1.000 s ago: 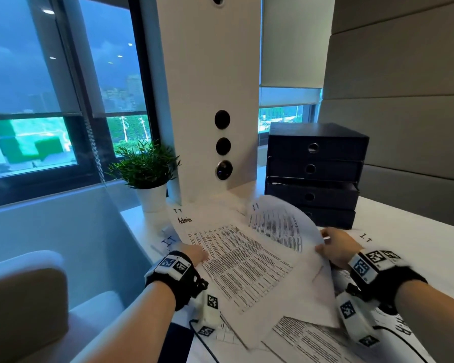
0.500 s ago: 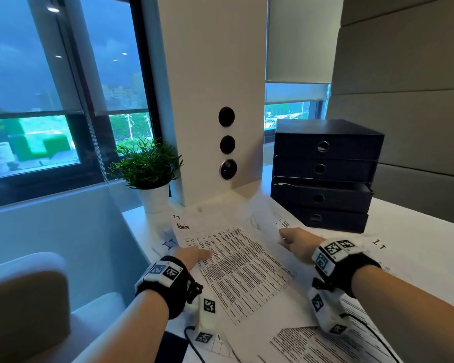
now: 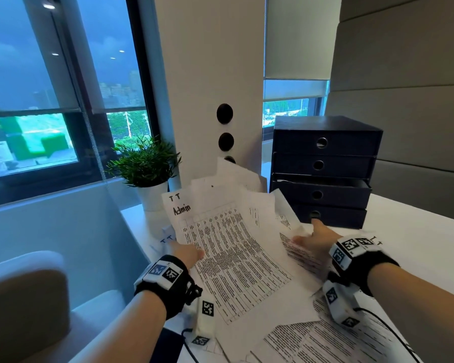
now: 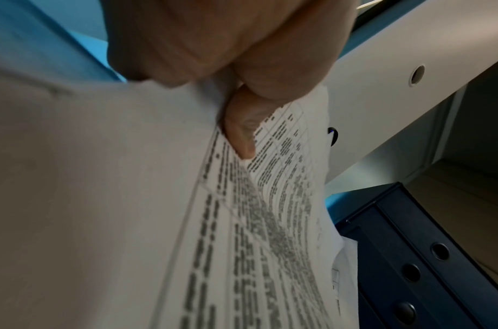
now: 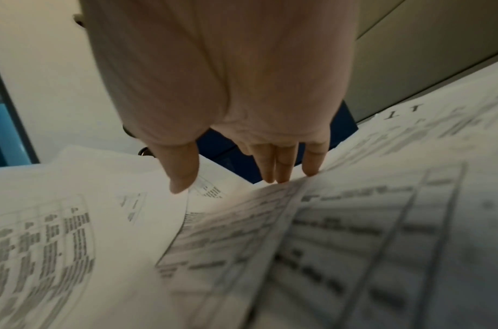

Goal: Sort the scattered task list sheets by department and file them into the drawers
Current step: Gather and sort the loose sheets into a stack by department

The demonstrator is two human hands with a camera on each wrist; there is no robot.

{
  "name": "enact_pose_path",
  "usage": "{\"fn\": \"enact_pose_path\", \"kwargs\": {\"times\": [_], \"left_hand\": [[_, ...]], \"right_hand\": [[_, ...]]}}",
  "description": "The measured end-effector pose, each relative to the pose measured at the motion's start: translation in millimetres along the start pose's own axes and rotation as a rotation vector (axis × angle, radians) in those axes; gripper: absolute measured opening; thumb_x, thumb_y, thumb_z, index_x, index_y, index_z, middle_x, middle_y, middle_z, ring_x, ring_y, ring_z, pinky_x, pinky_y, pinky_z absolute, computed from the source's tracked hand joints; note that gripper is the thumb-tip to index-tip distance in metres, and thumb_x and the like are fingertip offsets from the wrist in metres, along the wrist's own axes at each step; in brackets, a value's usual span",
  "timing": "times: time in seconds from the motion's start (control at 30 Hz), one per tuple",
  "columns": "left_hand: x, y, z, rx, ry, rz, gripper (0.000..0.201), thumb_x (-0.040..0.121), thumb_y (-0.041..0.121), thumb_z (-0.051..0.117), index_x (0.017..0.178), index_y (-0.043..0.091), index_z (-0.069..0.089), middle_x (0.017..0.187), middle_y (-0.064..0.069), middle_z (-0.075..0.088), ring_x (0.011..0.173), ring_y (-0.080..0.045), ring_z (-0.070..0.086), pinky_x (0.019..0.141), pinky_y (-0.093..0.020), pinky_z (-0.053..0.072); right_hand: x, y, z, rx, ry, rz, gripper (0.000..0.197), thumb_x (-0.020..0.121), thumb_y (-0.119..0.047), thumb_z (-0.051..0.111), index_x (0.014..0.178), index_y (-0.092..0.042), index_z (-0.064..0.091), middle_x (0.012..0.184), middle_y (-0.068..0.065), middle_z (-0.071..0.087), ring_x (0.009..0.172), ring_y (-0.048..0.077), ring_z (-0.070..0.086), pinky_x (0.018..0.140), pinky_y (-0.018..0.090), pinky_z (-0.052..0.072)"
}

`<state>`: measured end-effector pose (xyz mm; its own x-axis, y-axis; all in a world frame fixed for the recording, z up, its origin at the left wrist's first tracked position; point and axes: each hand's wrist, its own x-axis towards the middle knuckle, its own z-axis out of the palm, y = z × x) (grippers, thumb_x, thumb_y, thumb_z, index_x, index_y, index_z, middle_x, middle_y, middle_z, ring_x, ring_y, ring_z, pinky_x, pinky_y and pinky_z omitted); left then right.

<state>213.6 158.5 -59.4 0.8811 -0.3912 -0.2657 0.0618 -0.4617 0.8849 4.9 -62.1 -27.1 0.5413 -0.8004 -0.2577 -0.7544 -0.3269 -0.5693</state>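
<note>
My left hand (image 3: 190,254) pinches the left edge of a fanned stack of printed task list sheets (image 3: 233,247), which is raised off the white table; the top one is marked "Admin". In the left wrist view the thumb (image 4: 242,129) presses into those sheets (image 4: 256,233). My right hand (image 3: 312,235) lies flat with straight fingers (image 5: 281,164) on a sheet (image 5: 340,233) just in front of the dark blue drawer unit (image 3: 323,153). Its third drawer (image 3: 320,193) stands slightly out. More sheets (image 3: 312,341) lie near me.
A potted plant (image 3: 147,166) stands at the table's back left beside a white pillar (image 3: 210,87). A sheet marked "IT" (image 3: 376,241) lies right of my right wrist, another (image 3: 167,238) lies under the stack. A chair (image 3: 24,305) is at my left. Table (image 3: 425,231) extends right.
My right hand laid the curled sheet onto the stack, then moved right towards the bottom drawer. My left hand has lifted and tilted the stack up.
</note>
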Motion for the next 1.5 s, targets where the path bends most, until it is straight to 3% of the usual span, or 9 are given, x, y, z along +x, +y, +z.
{"fn": "enact_pose_path", "kwargs": {"times": [0.23, 0.43, 0.63, 0.8, 0.97, 1.03, 1.13, 1.27, 1.5], "left_hand": [[-33, 10, -16, -0.278, 0.090, 0.084, 0.049, 0.075, -0.003, 0.074, 0.119, 0.009, 0.056, 0.112, -0.011, 0.066, 0.103, -0.030, 0.061, 0.087, -0.039, 0.050], [-45, 12, -20, -0.300, 0.044, 0.102, 0.055, 0.069, 0.002, 0.080, 0.117, 0.013, 0.058, 0.110, -0.007, 0.066, 0.105, -0.029, 0.060, 0.096, -0.047, 0.046], [-47, 4, -5, 0.002, -0.026, 0.104, 0.075, 0.065, 0.010, 0.082, 0.128, 0.004, 0.043, 0.127, -0.007, 0.055, 0.117, -0.033, 0.052, 0.101, -0.050, 0.044], [-54, 7, -4, -0.041, 0.046, 0.090, 0.025, 0.080, -0.012, 0.061, 0.096, 0.005, 0.051, 0.111, -0.011, 0.058, 0.099, -0.028, 0.053, 0.095, -0.041, 0.045], [-66, 17, -5, -0.056, 0.118, 0.185, 0.045, 0.078, -0.012, 0.064, 0.120, -0.004, 0.051, 0.114, -0.015, 0.060, 0.108, -0.034, 0.058, 0.092, -0.038, 0.048], [-72, 20, -8, -0.086, 0.117, 0.199, 0.037, 0.079, -0.013, 0.062, 0.114, -0.001, 0.056, 0.112, -0.016, 0.063, 0.104, -0.031, 0.059, 0.085, -0.033, 0.048], [-81, 28, -11, -0.138, 0.097, 0.240, 0.028, 0.080, -0.013, 0.061, 0.102, 0.005, 0.058, 0.106, -0.015, 0.063, 0.096, -0.026, 0.057, 0.081, -0.029, 0.046], [-83, 30, -15, -0.178, 0.081, 0.240, 0.039, 0.081, -0.010, 0.062, 0.117, 0.004, 0.055, 0.101, -0.011, 0.061, 0.091, -0.025, 0.056, 0.081, -0.030, 0.046], [-62, 5, -1, 0.059, -0.037, 0.033, 0.069, 0.071, 0.016, 0.082, 0.129, 0.001, 0.047, 0.128, -0.016, 0.057, 0.116, -0.033, 0.055, 0.094, -0.038, 0.046]], "right_hand": [[-13, 18, -17, 0.157, 0.104, -0.173, 0.074, 0.081, -0.024, 0.074, 0.144, -0.015, 0.036, 0.112, 0.001, 0.055, 0.103, 0.017, 0.053, 0.091, 0.028, 0.041], [-34, 21, -26, 0.140, 0.095, -0.336, 0.009, 0.084, -0.019, 0.070, 0.084, -0.026, 0.065, 0.091, -0.003, 0.069, 0.093, 0.018, 0.066, 0.086, 0.031, 0.051], [-57, 23, -14, -0.056, 0.034, -0.421, 0.016, 0.089, -0.019, 0.059, 0.090, -0.033, 0.067, 0.088, -0.013, 0.065, 0.087, 0.009, 0.061, 0.068, 0.013, 0.041], [-66, 32, -12, -0.206, -0.057, -0.199, 0.064, 0.076, -0.031, 0.077, 0.133, -0.031, 0.048, 0.127, -0.004, 0.057, 0.110, 0.015, 0.056, 0.092, 0.028, 0.045], [-68, 49, -23, -0.246, 0.071, -0.184, 0.012, 0.078, -0.023, 0.075, 0.080, -0.026, 0.063, 0.086, -0.005, 0.064, 0.085, 0.016, 0.061, 0.073, 0.027, 0.045], [-72, 49, -31, -0.196, 0.112, -0.197, 0.022, 0.080, -0.019, 0.072, 0.067, -0.025, 0.056, 0.076, -0.006, 0.060, 0.075, 0.014, 0.058, 0.068, 0.025, 0.044], [-78, 49, -38, -0.122, 0.116, -0.206, 0.021, 0.083, -0.014, 0.067, 0.068, -0.024, 0.056, 0.077, -0.007, 0.061, 0.078, 0.013, 0.059, 0.069, 0.026, 0.047], [-82, 53, -39, -0.060, 0.077, -0.234, 0.010, 0.082, -0.014, 0.065, 0.077, -0.022, 0.064, 0.087, -0.001, 0.069, 0.087, 0.017, 0.066, 0.081, 0.037, 0.057], [-85, 41, -13, -0.151, 0.036, -0.328, 0.010, 0.084, -0.006, 0.052, 0.089, -0.002, 0.058, 0.084, 0.009, 0.062, 0.078, 0.019, 0.057, 0.068, 0.027, 0.047]]}}
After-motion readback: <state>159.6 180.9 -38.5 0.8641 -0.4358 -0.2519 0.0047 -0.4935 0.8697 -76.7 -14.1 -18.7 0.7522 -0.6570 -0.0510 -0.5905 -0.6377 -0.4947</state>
